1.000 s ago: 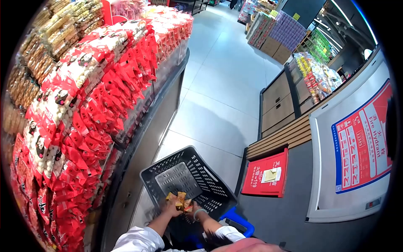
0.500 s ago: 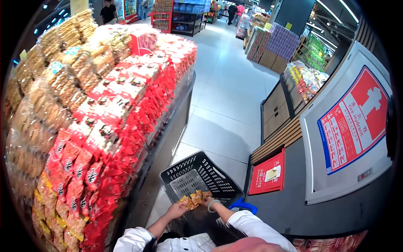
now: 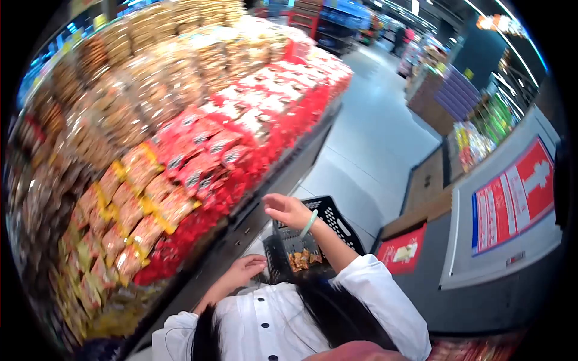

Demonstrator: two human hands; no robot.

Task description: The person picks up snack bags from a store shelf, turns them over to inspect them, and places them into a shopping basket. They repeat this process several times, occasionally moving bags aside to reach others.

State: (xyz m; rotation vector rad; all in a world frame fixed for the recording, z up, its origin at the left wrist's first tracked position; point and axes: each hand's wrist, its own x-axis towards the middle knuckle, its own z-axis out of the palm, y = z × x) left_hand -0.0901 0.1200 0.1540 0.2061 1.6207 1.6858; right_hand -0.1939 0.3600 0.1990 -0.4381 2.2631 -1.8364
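Observation:
My right hand, with a pale green bangle on its wrist, is raised over the near-left rim of a black shopping basket. Its thumb and fingers are apart and nothing is in them. Lower and to the left, my left hand hovers beside the basket, fingers loosely extended and holding nothing visible. Small orange-gold snack packets lie inside the basket. Nearest to both hands on the left are red snack bags heaped on the display, with yellow-edged packets alongside.
Clear bags of biscuits are stacked high along the display's back. Its dark side panel borders a tiled aisle. To the right stands a fire hydrant cabinet with a red sign beside it.
The snack packets have left my hands and now lie in the basket. My right hand has risen and moved left, opening. The view has swung left toward the display.

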